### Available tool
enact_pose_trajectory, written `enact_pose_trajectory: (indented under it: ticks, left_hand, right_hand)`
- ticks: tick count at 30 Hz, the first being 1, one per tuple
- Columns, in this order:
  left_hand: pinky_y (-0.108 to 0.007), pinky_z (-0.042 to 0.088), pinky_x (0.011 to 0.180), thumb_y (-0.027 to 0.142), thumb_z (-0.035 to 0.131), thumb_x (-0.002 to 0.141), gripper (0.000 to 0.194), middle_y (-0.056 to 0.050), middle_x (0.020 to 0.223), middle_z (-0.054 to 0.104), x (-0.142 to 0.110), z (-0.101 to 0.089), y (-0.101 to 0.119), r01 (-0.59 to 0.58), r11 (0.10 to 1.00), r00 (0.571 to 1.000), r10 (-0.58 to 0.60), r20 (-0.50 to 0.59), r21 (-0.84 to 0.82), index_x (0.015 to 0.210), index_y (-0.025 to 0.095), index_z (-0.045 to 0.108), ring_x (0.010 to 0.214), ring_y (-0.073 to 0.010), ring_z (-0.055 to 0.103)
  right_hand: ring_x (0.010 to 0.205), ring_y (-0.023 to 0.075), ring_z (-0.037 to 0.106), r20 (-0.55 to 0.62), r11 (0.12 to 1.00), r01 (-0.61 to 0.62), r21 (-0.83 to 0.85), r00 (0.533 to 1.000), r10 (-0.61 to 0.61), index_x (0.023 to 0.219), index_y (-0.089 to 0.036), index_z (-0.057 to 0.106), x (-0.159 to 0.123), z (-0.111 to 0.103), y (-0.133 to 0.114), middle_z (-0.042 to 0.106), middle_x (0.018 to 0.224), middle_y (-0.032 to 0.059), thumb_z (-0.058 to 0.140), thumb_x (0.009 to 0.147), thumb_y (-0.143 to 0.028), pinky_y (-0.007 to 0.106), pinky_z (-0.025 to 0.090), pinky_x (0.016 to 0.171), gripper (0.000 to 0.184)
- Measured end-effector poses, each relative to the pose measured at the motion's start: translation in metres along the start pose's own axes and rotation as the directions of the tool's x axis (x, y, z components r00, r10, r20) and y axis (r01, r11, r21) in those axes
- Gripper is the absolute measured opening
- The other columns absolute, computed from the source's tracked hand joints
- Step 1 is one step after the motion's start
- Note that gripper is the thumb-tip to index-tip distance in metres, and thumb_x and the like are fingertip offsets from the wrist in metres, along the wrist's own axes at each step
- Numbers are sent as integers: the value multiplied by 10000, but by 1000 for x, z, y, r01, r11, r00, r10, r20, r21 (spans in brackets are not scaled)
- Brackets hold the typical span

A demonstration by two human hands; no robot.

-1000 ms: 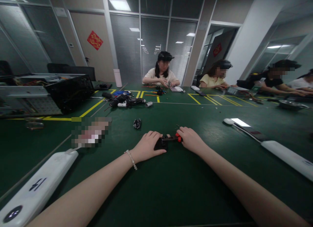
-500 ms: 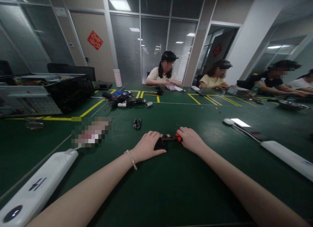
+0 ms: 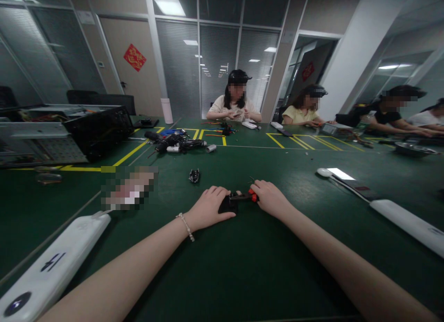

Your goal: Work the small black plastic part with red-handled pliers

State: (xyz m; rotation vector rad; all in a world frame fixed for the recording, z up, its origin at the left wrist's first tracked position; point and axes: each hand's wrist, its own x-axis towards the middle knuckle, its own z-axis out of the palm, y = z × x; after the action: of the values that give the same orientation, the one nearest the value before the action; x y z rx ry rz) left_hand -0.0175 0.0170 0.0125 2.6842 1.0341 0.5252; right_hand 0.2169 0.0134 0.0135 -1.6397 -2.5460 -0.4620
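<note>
My left hand (image 3: 210, 205) is closed around a small black boxy part (image 3: 228, 204), steadying it on the green table; its thumb lies along the near side. In my right hand (image 3: 269, 198) is a pair of pliers (image 3: 245, 197) with red handles, mostly hidden by the fingers. The dark jaws point left and meet the black part, though what exactly they grip is too small to tell. A small black-and-silver component (image 3: 194, 176) lies on the table beyond my left hand.
White power banks flank my arms, one at left (image 3: 55, 262) and one at right (image 3: 409, 225). An opened computer case (image 3: 100, 132) stands at far left. Beyond my hands lies a pile of tools and cables (image 3: 173, 141). A co-worker (image 3: 236, 102) sits opposite, with others further right.
My hands, the pliers and the black part hold almost the same position. Across the table, the co-worker has raised both hands slightly, lifting a flat item off the table.
</note>
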Motion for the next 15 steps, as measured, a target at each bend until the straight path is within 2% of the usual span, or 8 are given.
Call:
enact_pose_trajectory:
  ticks: [6,15]
  left_hand:
    - [-393,367,869,571,507,736,551,-65,1141,488,0,2,0,-22,1000,999,22,-29,13,1136,198,437,1031,-246,435]
    - [-394,366,873,573,501,739,557,-65,1154,484,0,1,-1,-18,1000,1000,18,-16,6,1149,203,429,1045,-246,433]
  right_hand:
    - [871,205,505,7,1000,-2,-22,1000,2,960,-136,555,-1,1,0,555,971,103,488,663,-89,304,383,735,308]
    - [866,200,503,-1,1000,6,0,1000,-6,950,-141,555,-1,0,1,551,966,95,508,642,-79,303,384,741,318]
